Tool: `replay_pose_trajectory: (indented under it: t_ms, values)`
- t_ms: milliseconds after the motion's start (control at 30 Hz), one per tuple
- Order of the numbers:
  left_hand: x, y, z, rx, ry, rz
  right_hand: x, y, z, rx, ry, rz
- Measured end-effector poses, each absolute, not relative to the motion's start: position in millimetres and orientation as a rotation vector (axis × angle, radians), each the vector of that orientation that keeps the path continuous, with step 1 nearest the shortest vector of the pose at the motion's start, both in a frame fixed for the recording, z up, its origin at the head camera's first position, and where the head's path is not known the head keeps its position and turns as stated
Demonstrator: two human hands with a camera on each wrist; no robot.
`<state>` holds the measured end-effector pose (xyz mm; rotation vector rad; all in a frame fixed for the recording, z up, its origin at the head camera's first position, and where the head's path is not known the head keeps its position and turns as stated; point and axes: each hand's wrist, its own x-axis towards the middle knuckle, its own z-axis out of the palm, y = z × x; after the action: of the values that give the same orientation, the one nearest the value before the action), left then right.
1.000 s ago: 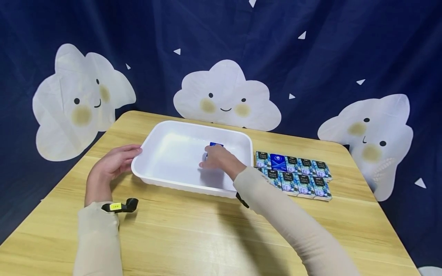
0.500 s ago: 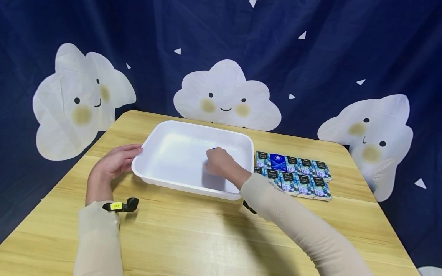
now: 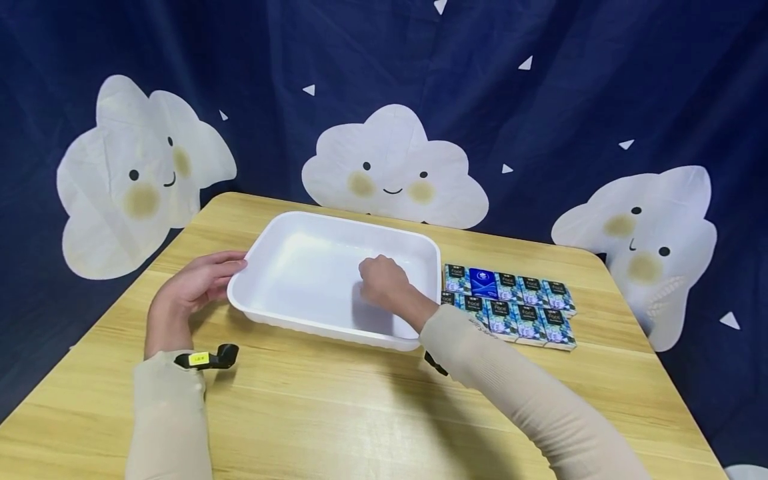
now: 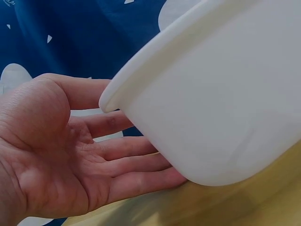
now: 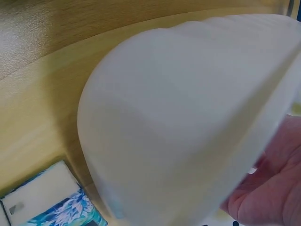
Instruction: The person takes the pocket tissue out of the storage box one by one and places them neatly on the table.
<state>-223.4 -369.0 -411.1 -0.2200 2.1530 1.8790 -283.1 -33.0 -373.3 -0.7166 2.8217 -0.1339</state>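
In the head view my left hand (image 3: 195, 283) is at the left end of a white plastic tray (image 3: 336, 331). Its fingers extend straight against the tray's outer side, below the rim, as the left wrist view shows. My right hand (image 3: 384, 281) is down inside the tray toward the right end, fingers curled and knuckles up. The blue tissue pack it holds is hidden under the hand now. From the right wrist, the tray wall covers most of that hand (image 5: 275, 183).
Right of the tray, two rows of floral tissue packs (image 3: 531, 321) lie side by side on the wooden table (image 3: 336, 413). One plain blue tissue pack (image 3: 483, 283) sits in the back row. A dark blue curtain (image 3: 264, 147) with cloud prints hangs behind.
My right hand has turned over inside the tray, knuckles up, and the blue pack has gone out of sight beneath it. The left hand stays at the tray's end.
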Motion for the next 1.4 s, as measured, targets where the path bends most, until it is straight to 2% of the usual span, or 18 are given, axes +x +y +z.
replay_pose_trajectory:
  t_ms: [300, 800, 1400]
  values:
    - [-221.6, -369.1, -409.7, -0.208, 2.147, 1.891, -280.6, -30.9, -372.5, -0.674, 2.827, -0.154]
    - [-220.6, -370.8, -410.7, -0.222, 2.152, 1.885, -277.0, -24.1, -370.6, -0.448, 2.782, -0.299]
    - [-222.4, -370.5, -411.0, -0.220, 2.140, 1.883, -291.1, -15.1, -373.4, -0.509, 2.731, -0.292]
